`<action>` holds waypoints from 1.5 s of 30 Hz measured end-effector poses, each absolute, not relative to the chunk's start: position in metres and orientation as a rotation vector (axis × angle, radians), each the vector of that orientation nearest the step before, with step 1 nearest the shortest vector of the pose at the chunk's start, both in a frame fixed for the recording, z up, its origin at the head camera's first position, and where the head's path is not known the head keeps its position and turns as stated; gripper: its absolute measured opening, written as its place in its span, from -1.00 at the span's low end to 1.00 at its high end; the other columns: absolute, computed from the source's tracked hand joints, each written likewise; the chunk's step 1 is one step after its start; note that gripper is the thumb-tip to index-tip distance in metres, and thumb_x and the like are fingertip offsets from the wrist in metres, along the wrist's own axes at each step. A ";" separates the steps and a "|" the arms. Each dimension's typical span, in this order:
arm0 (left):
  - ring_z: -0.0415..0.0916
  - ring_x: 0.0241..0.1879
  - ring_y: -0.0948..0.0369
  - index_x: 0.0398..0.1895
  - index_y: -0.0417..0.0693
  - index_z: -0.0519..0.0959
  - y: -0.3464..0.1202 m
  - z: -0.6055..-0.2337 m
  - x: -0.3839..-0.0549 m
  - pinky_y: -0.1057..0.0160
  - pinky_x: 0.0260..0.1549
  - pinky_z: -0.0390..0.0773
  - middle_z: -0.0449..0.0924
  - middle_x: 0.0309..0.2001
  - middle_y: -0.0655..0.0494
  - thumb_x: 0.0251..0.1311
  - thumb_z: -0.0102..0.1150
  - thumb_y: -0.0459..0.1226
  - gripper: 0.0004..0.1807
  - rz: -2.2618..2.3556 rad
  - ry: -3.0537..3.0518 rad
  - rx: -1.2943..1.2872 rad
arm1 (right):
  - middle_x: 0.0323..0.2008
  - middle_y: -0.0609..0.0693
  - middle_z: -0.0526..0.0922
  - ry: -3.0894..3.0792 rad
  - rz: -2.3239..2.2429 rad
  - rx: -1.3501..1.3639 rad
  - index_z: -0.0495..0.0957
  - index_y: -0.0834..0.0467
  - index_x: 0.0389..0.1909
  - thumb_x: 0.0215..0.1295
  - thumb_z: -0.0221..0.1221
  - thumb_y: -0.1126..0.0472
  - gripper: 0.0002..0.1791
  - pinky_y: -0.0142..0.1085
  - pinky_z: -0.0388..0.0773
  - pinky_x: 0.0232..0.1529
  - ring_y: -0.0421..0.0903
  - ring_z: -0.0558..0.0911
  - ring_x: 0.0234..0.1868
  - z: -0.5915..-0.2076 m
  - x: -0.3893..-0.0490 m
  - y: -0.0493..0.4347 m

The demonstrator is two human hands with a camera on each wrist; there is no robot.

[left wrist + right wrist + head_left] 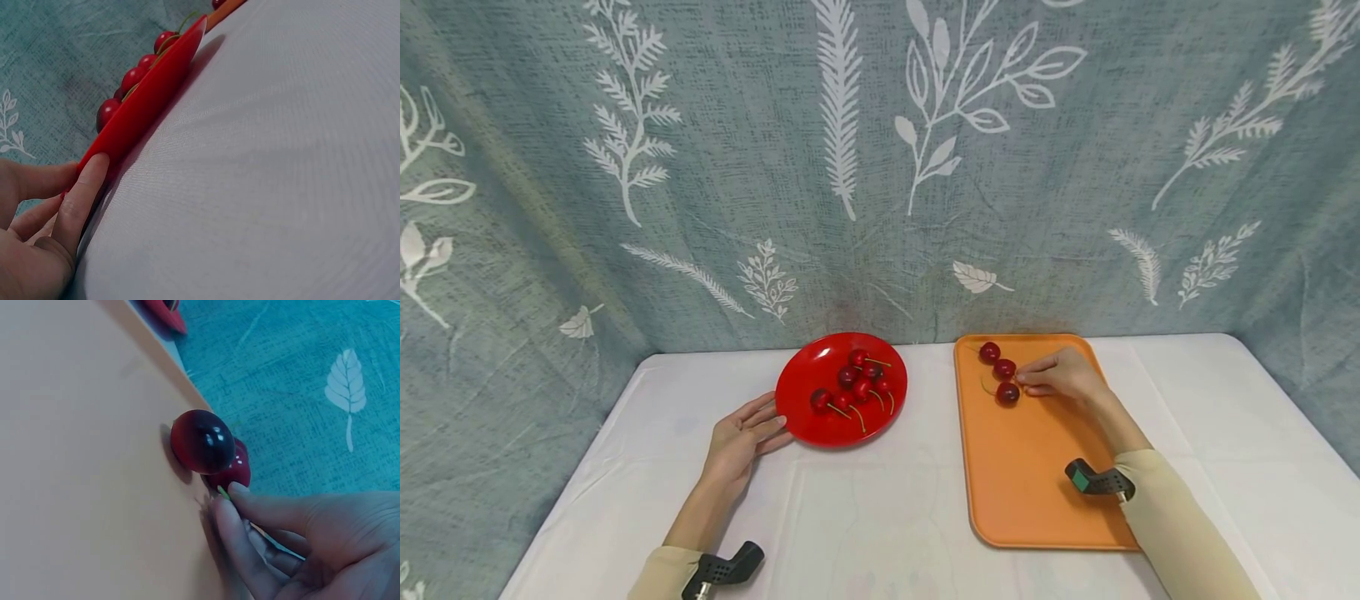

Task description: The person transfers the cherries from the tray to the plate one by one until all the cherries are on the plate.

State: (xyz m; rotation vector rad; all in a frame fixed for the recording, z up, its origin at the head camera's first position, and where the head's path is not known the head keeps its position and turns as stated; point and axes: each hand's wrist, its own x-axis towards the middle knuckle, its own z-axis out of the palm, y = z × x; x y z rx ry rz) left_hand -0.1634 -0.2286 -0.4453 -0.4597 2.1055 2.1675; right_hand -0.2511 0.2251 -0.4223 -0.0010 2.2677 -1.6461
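My left hand (737, 442) holds the left edge of a red plate (801, 371), with thumb and fingers at its rim. Several dark red cherries (862, 388) with green stems lie on the plate. At the upper part of an orange tray (1030, 475), my right hand (1067, 377) pinches the green stem (223, 492) of a cherry (239, 470) between thumb and fingertip. A darker cherry (203, 442) sits beside it in the right wrist view. From the head, another cherry (989, 352) shows near the tray's top left corner.
A white cloth (880, 517) covers the table, with a strip of it between plate and tray. Behind stands a blue-green curtain (880, 275) with white leaf prints. Each wrist wears a black camera mount, such as the right one (1101, 481) above the tray.
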 end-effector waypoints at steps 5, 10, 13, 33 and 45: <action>0.67 -0.09 0.23 0.46 -0.21 0.20 -0.228 -0.446 -0.163 0.26 -0.12 0.66 0.33 0.34 -0.26 0.36 0.05 -0.44 -0.39 2.177 2.103 -0.454 | -0.09 0.33 0.67 2.288 -1.664 0.020 0.50 0.57 0.05 0.33 0.17 0.44 -0.66 -0.34 0.70 -0.23 -0.24 0.72 -0.39 -0.420 -0.251 0.223; 0.68 -0.11 0.25 0.46 -0.23 0.20 -0.228 -0.446 -0.164 0.26 -0.12 0.66 0.32 0.34 -0.28 0.35 0.05 -0.44 -0.39 2.188 2.091 -0.446 | -0.05 0.35 0.65 2.316 -1.680 0.057 0.50 0.56 0.06 0.35 0.15 0.42 -0.66 -0.33 0.70 -0.20 -0.25 0.72 -0.37 -0.415 -0.248 0.219; 0.68 -0.13 0.27 0.46 -0.23 0.20 -0.229 -0.446 -0.165 0.25 -0.12 0.66 0.32 0.35 -0.27 0.35 0.05 -0.45 -0.38 2.192 2.086 -0.445 | -0.04 0.35 0.65 2.332 -1.683 0.060 0.51 0.55 0.05 0.37 0.14 0.41 -0.68 -0.30 0.70 -0.17 -0.24 0.72 -0.35 -0.411 -0.246 0.216; 0.68 -0.12 0.26 0.47 -0.23 0.18 -0.230 -0.448 -0.164 0.25 -0.12 0.66 0.31 0.36 -0.27 0.35 0.06 -0.44 -0.37 2.189 2.089 -0.426 | -0.10 0.39 0.65 2.312 -1.772 0.042 0.56 0.53 0.00 0.30 0.21 0.41 -0.68 -0.27 0.70 -0.19 -0.13 0.75 -0.32 -0.399 -0.246 0.168; 0.68 -0.09 0.21 0.47 -0.21 0.19 -0.230 -0.448 -0.164 0.25 -0.11 0.66 0.33 0.34 -0.28 0.36 0.05 -0.44 -0.38 2.181 2.097 -0.444 | -0.13 0.25 0.70 2.238 -1.832 0.003 0.63 0.46 -0.07 0.24 0.26 0.42 -0.73 -0.17 0.69 -0.13 -0.14 0.75 -0.33 -0.412 -0.243 0.127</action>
